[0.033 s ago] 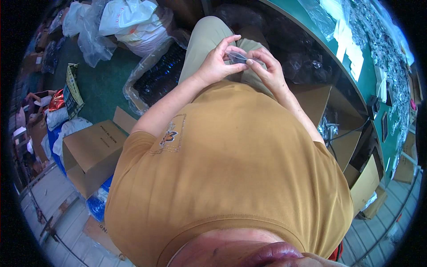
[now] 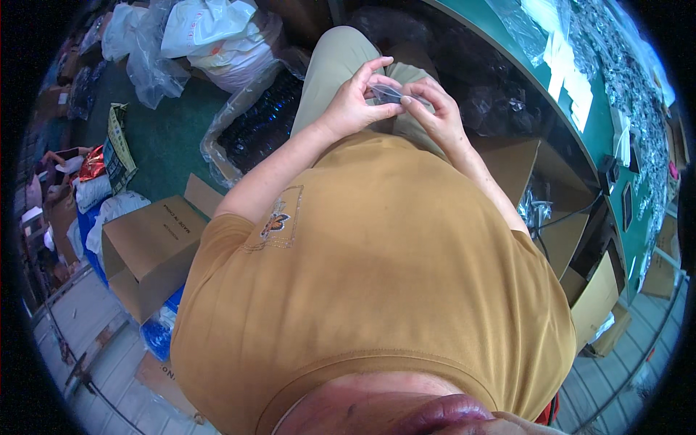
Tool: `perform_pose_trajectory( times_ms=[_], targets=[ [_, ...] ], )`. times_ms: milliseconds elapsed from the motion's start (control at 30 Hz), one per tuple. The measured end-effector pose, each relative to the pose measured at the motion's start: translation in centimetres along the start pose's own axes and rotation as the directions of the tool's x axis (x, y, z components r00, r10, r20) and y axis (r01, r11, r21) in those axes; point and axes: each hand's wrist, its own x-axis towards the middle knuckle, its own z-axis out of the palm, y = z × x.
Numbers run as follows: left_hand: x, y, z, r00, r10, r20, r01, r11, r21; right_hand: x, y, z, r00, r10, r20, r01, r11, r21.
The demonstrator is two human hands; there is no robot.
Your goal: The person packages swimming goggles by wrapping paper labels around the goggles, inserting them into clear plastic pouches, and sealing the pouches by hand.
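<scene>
I see mustard-yellow cotton shirt (image 2: 377, 275) filling near view. Beyond shirt, left hand (image 2: 353, 105) and right hand (image 2: 435, 116) meet over khaki trouser knee (image 2: 333, 61). Small clear glossy plastic piece (image 2: 386, 93) pinched between fingertips (image 2: 395, 109) of both hands, fingers curled nearly closed on it. Left of shirt: open brown cardboard box (image 2: 148, 246). Far beyond hands: green-topped table (image 2: 580, 109), crinkled white plastic bags (image 2: 210, 29).

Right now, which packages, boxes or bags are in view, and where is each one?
Small clear bag: pinched between left hand and right hand.
Brown cardboard box: floor, left side, lying open.
White plastic bags: top left, heaped.
Open cardboard boxes: right, under green table.
</scene>
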Motion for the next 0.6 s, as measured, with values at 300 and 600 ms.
perform_pose_trajectory(
  times_ms=[300,600],
  targets=[
    [0.0,0.1,0.2,1.000,0.025,0.005,-0.025,0.999,0.033,0.3,-0.5,0.0,0.989,-0.151,0.001,0.146,0.958,-0.246],
    [0.0,-0.1,0.3,1.000,0.012,-0.009,-0.011,0.998,0.066,1.4,-1.8,-0.5,0.984,-0.101,0.149,0.159,0.876,-0.455]
  ],
)
